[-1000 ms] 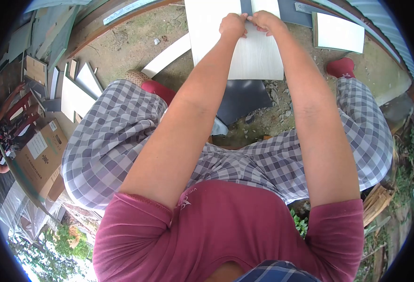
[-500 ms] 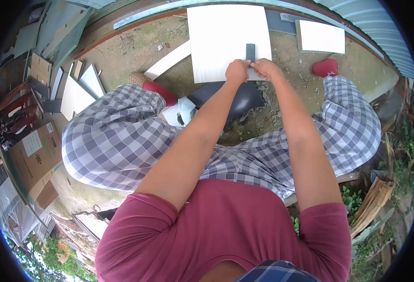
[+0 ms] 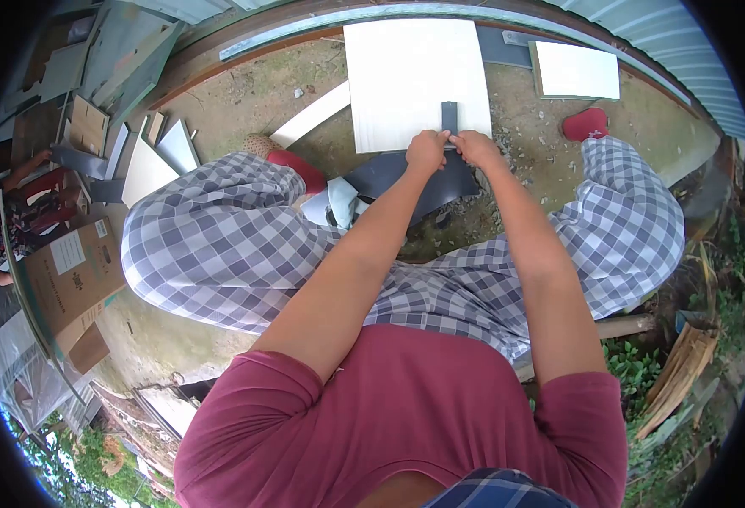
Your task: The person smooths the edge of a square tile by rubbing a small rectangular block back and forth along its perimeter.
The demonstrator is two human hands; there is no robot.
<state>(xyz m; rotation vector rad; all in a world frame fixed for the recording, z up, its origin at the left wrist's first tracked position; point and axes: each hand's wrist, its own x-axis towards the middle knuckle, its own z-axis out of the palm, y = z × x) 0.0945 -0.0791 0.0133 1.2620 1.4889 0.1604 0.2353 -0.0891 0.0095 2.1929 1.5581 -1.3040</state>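
Note:
A large white board (image 3: 415, 72) lies flat on the ground in front of me. On its near part rests a narrow dark grey flat strip (image 3: 449, 114), pointing away from me. My left hand (image 3: 426, 152) and my right hand (image 3: 477, 150) are closed around its near end, thumbs close together, at the board's near edge. Both hands hide that end of the strip. Just below the board, a dark curved sheet (image 3: 440, 186) lies on the dirt, with a crumpled pale cloth (image 3: 343, 201) beside it.
A long white strip (image 3: 313, 114) touches the board's left side. A smaller white panel (image 3: 577, 71) lies to the right. Cut boards (image 3: 148, 165) and a cardboard box (image 3: 72, 262) are at left, near another person's arm (image 3: 25, 172). Corrugated metal (image 3: 643, 51) borders the far right.
Both my hands have drawn the dark strip toward me, down to the board's near edge. At far left, another person's arm now reaches toward the stacked boards.

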